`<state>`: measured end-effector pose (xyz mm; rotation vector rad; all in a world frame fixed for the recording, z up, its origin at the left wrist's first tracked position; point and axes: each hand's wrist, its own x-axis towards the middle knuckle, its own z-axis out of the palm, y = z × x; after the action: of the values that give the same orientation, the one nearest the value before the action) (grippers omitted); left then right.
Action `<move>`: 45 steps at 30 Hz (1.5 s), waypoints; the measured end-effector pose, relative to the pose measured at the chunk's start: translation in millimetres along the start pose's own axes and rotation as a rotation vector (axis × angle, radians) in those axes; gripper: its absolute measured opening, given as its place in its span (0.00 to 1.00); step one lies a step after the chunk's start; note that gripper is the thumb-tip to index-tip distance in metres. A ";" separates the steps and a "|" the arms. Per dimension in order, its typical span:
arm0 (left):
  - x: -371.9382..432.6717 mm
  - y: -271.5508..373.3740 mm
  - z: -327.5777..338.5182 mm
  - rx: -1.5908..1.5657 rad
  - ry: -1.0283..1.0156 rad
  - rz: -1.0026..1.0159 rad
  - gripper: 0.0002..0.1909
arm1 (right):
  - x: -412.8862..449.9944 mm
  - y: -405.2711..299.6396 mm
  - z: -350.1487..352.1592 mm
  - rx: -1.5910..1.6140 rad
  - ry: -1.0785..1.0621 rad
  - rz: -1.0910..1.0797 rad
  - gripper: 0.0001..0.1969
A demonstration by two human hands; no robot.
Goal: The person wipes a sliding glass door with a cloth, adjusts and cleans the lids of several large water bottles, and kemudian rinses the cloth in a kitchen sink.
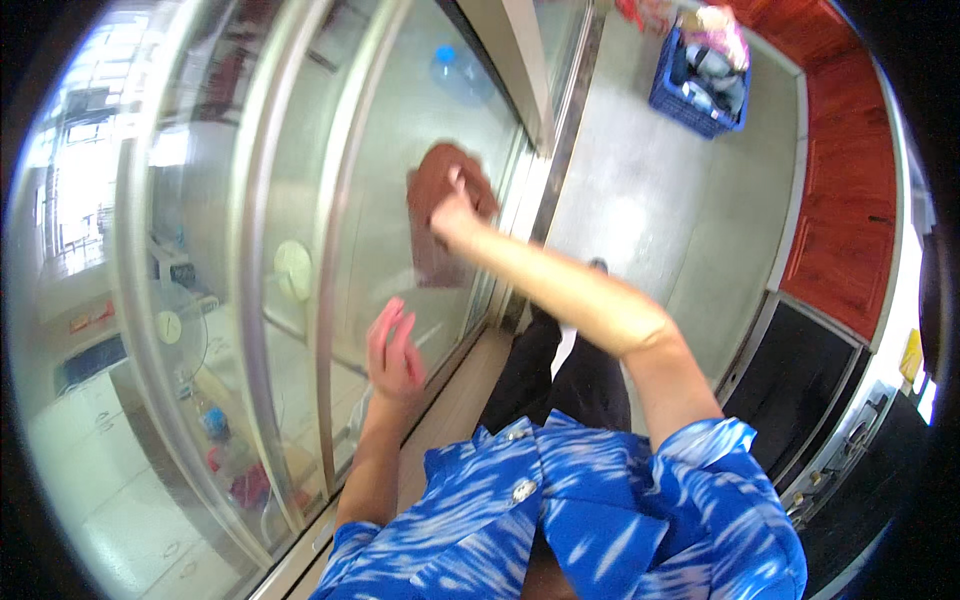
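Note:
My right hand (456, 210) presses a brown cloth (442, 180) against the glass panel (390, 157) of a framed sliding door, low on the pane. Part of the cloth hangs below the hand, and its edges are blurred. Left of it and nearer my body, my left hand (394, 356) is raised beside the glass with its fingers apart and nothing in them. Pale metal frame bars (341, 195) run along the door on the left. Behind the glass, above the cloth, a clear bottle with a blue cap (446, 56) shows.
A blue plastic basket (686, 109) full of mixed items stands on the grey floor (637, 172). Red-brown cabinets (847, 202) line the right side, with a black-fronted appliance (787, 375) nearer me. The door's floor track (457, 367) runs beside my legs. A round pale disc (292, 268) is at the glass.

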<state>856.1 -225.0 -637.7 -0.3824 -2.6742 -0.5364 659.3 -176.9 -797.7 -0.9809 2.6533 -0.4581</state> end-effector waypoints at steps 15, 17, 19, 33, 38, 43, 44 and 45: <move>53.0 14.2 -100.2 0.850 0.427 0.158 0.20 | -77.5 -135.8 -225.4 0.715 1.130 -0.540 0.28; 56.0 13.6 -97.2 0.850 0.430 0.141 0.25 | -68.7 -129.2 -219.5 0.605 1.157 -0.511 0.30; 61.0 13.5 -97.0 0.863 0.412 0.119 0.27 | -61.1 -124.4 -220.3 0.536 1.131 -0.532 0.31; 113.2 5.6 -60.0 0.903 0.420 0.063 0.30 | -19.8 -79.0 -228.5 0.373 1.138 -0.345 0.34; 151.3 17.3 -50.9 0.656 0.303 0.060 0.30 | -16.8 -55.9 -249.6 0.248 0.928 -0.241 0.26; 177.2 42.0 -80.5 0.109 0.274 0.084 0.28 | -16.0 -38.6 -282.2 0.616 1.101 -0.260 0.20; 172.1 45.9 -91.5 0.084 0.378 0.116 0.26 | -14.5 -30.3 -285.6 0.655 1.102 -0.275 0.21; 154.6 44.0 -107.9 0.118 0.410 0.065 0.26 | -18.7 -38.1 -289.7 0.709 1.082 -0.302 0.21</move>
<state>767.3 -202.1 -467.3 -0.2879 -2.2772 -0.3857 590.8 -134.8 -516.1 -1.0307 2.6329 -2.3457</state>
